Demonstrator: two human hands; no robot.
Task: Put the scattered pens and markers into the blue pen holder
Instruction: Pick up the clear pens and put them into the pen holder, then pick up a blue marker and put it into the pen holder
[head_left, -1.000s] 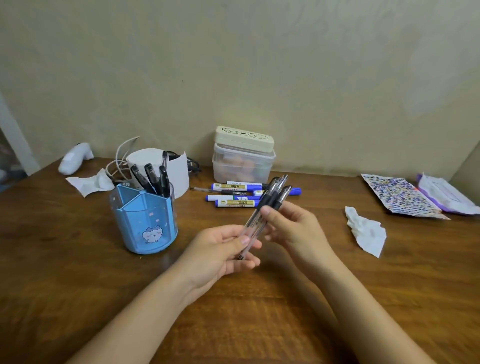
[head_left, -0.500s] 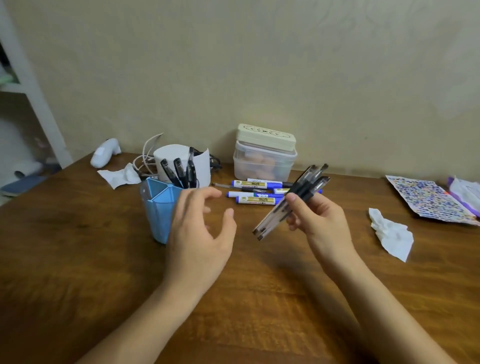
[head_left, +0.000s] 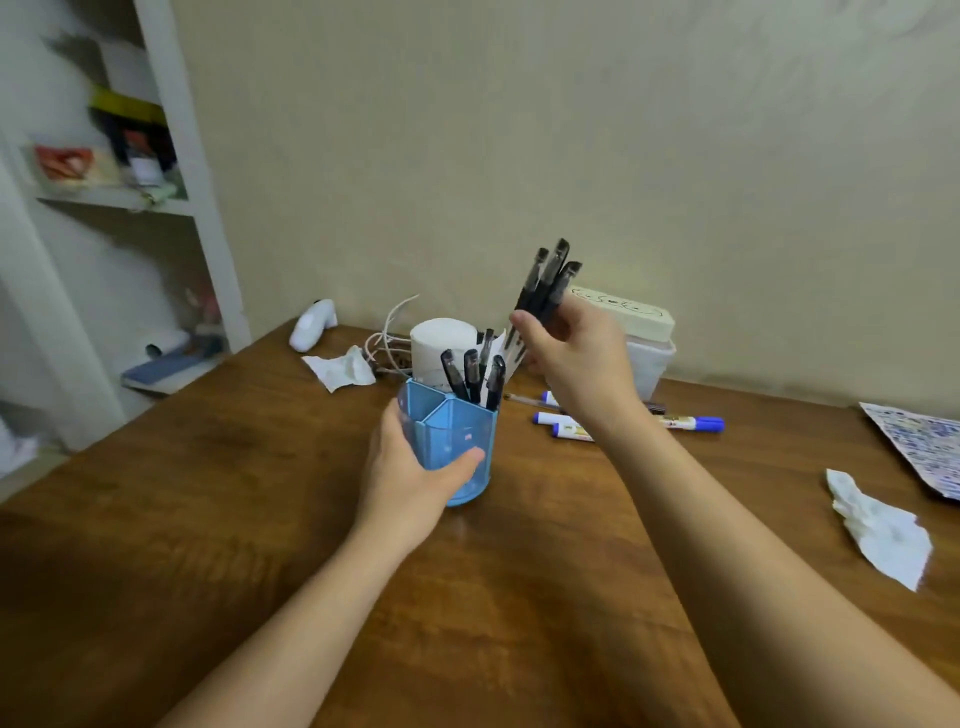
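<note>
Since half a second ago our left hand (head_left: 410, 480), which hovered open in front of the blue pen holder (head_left: 457, 441), has closed around its near side, thumb on the front wall, fingers wrapped behind. Our right hand (head_left: 576, 353) has carried its bundle of black pens (head_left: 543, 293) from right of the holder up to just above and behind its right rim; fingers pinched tight on the bundle's lower half. The bundle was lying slanted low before; now its long axis stands steep, caps up and tilted slightly right, lower ends aimed down toward the holder's back compartment, partly hidden by our fingers. The holder stands upright on the wooden table (head_left: 519, 597), four black pens (head_left: 472, 376) already in that back compartment, leaning a bit left; its front compartments look vacant. Right of the holder, blue markers (head_left: 685, 422) lie flat, long axis roughly left-right, partly hidden under our right wrist. Behind the holder a white roll (head_left: 441, 345); far right of it a crumpled tissue (head_left: 878, 525).
</note>
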